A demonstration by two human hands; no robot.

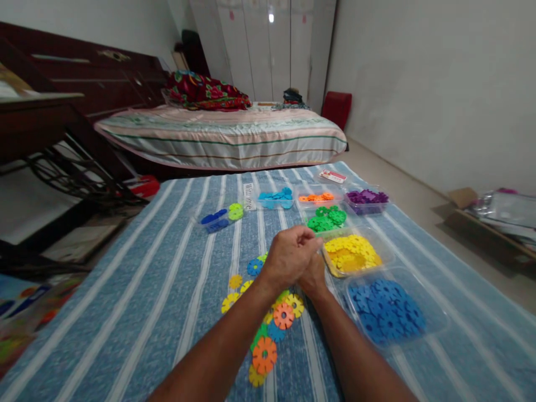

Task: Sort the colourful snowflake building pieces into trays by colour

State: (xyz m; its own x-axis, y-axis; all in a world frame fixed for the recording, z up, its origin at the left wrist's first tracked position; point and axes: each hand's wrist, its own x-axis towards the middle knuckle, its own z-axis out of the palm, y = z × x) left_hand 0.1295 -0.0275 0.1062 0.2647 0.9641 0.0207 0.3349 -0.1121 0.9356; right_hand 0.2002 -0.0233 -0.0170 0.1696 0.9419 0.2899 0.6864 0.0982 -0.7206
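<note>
While both hands, left hand [288, 258] over right hand [313, 274], close their fingers together, seemingly joining snowflake discs [272, 329] lying just below, another disc seems needed next.

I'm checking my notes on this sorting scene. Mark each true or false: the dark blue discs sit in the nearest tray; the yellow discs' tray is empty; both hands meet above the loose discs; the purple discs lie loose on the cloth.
1. Dark blue flower-shaped plastic discs fill the nearest clear tray: true.
2. Yellow discs' tray is empty: false, it holds many.
3. Left hand and right hand meet above the loose discs: true.
4. Purple discs lie loose: false, they sit in a tray.
</note>
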